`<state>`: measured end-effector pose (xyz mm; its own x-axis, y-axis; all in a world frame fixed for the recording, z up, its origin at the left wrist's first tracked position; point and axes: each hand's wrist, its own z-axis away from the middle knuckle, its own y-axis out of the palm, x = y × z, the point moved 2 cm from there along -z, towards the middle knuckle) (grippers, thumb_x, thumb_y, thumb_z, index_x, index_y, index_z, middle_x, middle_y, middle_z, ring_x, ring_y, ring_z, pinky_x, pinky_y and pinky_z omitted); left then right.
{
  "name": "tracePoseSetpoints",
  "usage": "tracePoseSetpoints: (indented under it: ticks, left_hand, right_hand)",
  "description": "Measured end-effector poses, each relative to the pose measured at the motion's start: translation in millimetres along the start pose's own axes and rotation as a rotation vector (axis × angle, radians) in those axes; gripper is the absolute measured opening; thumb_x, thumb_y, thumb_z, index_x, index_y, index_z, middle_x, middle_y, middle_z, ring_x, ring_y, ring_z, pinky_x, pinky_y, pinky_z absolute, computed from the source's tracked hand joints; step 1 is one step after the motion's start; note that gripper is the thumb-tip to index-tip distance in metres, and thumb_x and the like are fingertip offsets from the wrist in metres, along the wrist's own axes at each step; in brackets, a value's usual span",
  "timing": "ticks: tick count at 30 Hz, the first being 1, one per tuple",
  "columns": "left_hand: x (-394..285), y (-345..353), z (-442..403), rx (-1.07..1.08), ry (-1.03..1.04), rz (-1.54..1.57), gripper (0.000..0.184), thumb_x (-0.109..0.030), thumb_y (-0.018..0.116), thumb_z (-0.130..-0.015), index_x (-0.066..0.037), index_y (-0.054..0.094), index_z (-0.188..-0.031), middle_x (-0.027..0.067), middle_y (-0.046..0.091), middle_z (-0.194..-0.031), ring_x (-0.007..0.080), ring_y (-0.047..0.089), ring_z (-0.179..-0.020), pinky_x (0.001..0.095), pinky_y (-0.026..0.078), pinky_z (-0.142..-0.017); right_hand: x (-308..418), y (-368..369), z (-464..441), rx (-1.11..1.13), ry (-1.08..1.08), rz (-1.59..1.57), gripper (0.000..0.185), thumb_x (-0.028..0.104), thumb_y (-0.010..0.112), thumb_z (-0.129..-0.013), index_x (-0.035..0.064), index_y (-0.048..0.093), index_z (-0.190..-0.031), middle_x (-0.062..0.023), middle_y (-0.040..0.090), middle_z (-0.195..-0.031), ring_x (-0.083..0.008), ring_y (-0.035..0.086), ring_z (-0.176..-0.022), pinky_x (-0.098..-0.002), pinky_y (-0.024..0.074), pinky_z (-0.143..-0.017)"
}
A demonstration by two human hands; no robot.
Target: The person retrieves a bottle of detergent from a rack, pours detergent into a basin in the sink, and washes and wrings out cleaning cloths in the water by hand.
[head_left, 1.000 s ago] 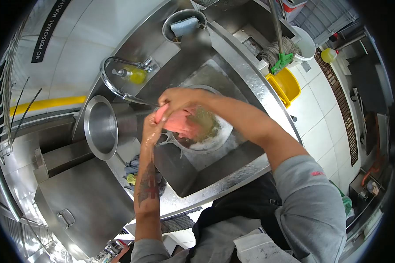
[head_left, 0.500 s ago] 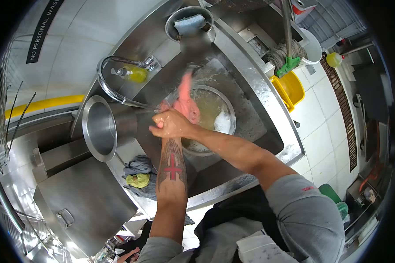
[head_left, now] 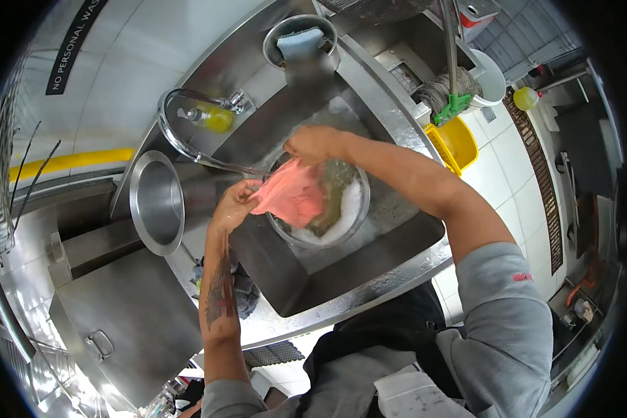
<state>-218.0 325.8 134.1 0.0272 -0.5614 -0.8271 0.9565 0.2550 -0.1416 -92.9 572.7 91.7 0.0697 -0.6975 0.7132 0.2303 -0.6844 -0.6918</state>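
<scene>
A wet pink cloth (head_left: 296, 191) is stretched between my two hands, above a round metal bowl (head_left: 364, 212) of murky, sudsy water in the sink. My left hand (head_left: 235, 203) pinches the cloth at its left edge. My right hand (head_left: 317, 144) grips its upper edge, with the fingertips partly hidden. Close by, the curved faucet (head_left: 161, 125) reaches over the sink, its spout end beside the cloth. White foam (head_left: 348, 209) floats along the right side of the bowl.
A steel pot (head_left: 265, 42) with a blue sponge (head_left: 301, 43) stands at the sink's back corner. Behind the faucet is a yellow soap bottle (head_left: 218, 120). An empty-looking metal container (head_left: 158, 202) sits left. Dark cloths (head_left: 246, 292) lie on the left ledge. A mop (head_left: 454, 90) stands right.
My hands were together, squeezing the bunched pink cloth. Now they have moved apart and the cloth is spread open between them, covering part of the bowl.
</scene>
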Motion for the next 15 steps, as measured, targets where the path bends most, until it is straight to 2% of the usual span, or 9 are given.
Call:
tracePoseSetpoints:
  ticks: [2, 6, 8, 9, 10, 12, 13, 14, 15]
  left_hand:
    - [-14.3, 14.8, 3.8, -0.07, -0.147, -0.301, 0.012, -0.003, 0.067, -0.09, 0.0, 0.068, -0.101, 0.0018, 0.068, -0.09, 0.0086, 0.062, -0.079, 0.0236, 0.049, -0.072]
    - [-6.4, 17.6, -7.0, 0.196, -0.288, -0.587, 0.014, -0.001, 0.069, -0.086, 0.002, 0.071, -0.1, 0.0038, 0.067, -0.092, 0.0107, 0.062, -0.083, 0.0257, 0.049, -0.075]
    - [-4.8, 5.8, -6.2, -0.121, 0.229, -0.233, 0.015, -0.004, 0.073, -0.084, 0.002, 0.073, -0.098, 0.0051, 0.066, -0.096, 0.012, 0.061, -0.086, 0.0278, 0.049, -0.077]
    - [-8.0, 0.3, -2.5, -0.154, 0.21, -0.037, 0.023, -0.008, 0.074, -0.083, 0.002, 0.072, -0.104, 0.0102, 0.066, -0.108, 0.018, 0.063, -0.101, 0.0325, 0.049, -0.091]
    - [-9.7, 4.3, 1.1, -0.15, 0.211, -0.04, 0.023, -0.008, 0.074, -0.083, 0.002, 0.072, -0.104, 0.0102, 0.066, -0.108, 0.018, 0.063, -0.101, 0.0325, 0.049, -0.091]
    - [-15.1, 17.4, 7.3, -0.15, 0.507, 0.545, 0.03, -0.008, 0.073, -0.085, 0.002, 0.068, -0.113, 0.0151, 0.065, -0.119, 0.0279, 0.062, -0.115, 0.0395, 0.045, -0.106]
    - [-3.7, 21.7, 3.1, -0.13, 0.598, 0.806, 0.037, -0.01, 0.069, -0.088, 0.002, 0.063, -0.123, 0.0197, 0.062, -0.128, 0.0356, 0.058, -0.125, 0.0466, 0.039, -0.114]
    - [7.5, 26.4, -1.0, -0.134, 0.6, 0.801, 0.037, -0.01, 0.069, -0.088, 0.002, 0.063, -0.123, 0.0197, 0.062, -0.128, 0.0356, 0.058, -0.125, 0.0466, 0.039, -0.114]
    - [8.9, 41.0, -9.9, -0.146, 0.526, 1.112, 0.042, -0.018, 0.066, -0.091, 0.001, 0.06, -0.128, 0.0199, 0.061, -0.131, 0.0361, 0.056, -0.127, 0.0473, 0.038, -0.114]
  right_hand:
    - [-17.0, 28.6, 1.4, -0.358, 0.098, 0.247, 0.028, 0.031, 0.076, -0.078, 0.0058, 0.066, -0.083, -0.0165, 0.069, -0.077, -0.0357, 0.07, -0.082, -0.043, 0.0547, -0.07]
    - [8.3, 11.7, 20.3, -0.318, 0.262, 0.253, 0.029, 0.032, 0.075, -0.077, 0.0051, 0.067, -0.084, -0.0165, 0.07, -0.079, -0.0355, 0.07, -0.08, -0.0408, 0.0547, -0.068]
    - [22.7, -17.7, 41.8, -0.178, 0.197, -0.084, 0.03, 0.032, 0.076, -0.078, 0.0037, 0.068, -0.085, -0.0164, 0.07, -0.074, -0.0344, 0.071, -0.069, -0.0431, 0.0549, -0.064]
    - [10.1, -4.1, 44.9, -0.179, 0.198, -0.085, 0.03, 0.032, 0.076, -0.078, 0.0037, 0.068, -0.085, -0.0164, 0.07, -0.074, -0.0344, 0.071, -0.069, -0.0431, 0.0549, -0.064]
    - [-10.0, 19.0, 44.3, -0.2, 0.061, -0.092, 0.029, 0.03, 0.077, -0.079, 0.0026, 0.068, -0.085, -0.0156, 0.068, -0.068, -0.0309, 0.07, -0.062, -0.041, 0.0541, -0.06]
    - [-21.3, 16.4, 42.7, -0.224, -0.077, -0.092, 0.028, 0.028, 0.078, -0.079, 0.0016, 0.069, -0.085, -0.0149, 0.066, -0.062, -0.0275, 0.069, -0.055, -0.039, 0.0533, -0.056]
    - [-21.5, 5.5, 42.7, -0.078, 0.128, -0.315, 0.026, 0.024, 0.078, -0.08, 0.0009, 0.069, -0.085, -0.0136, 0.066, -0.063, -0.0235, 0.069, -0.056, -0.0364, 0.0527, -0.054]
    - [-20.9, -4.4, 41.0, 0.072, 0.331, -0.534, 0.023, 0.02, 0.079, -0.08, 0.0002, 0.069, -0.085, -0.0122, 0.067, -0.063, -0.0194, 0.069, -0.057, -0.0339, 0.0522, -0.053]
    - [-41.1, 0.0, 31.2, -0.111, 0.231, -0.937, 0.019, 0.016, 0.078, -0.081, -0.0006, 0.067, -0.083, -0.0101, 0.069, -0.073, -0.015, 0.069, -0.067, -0.0313, 0.0523, -0.054]
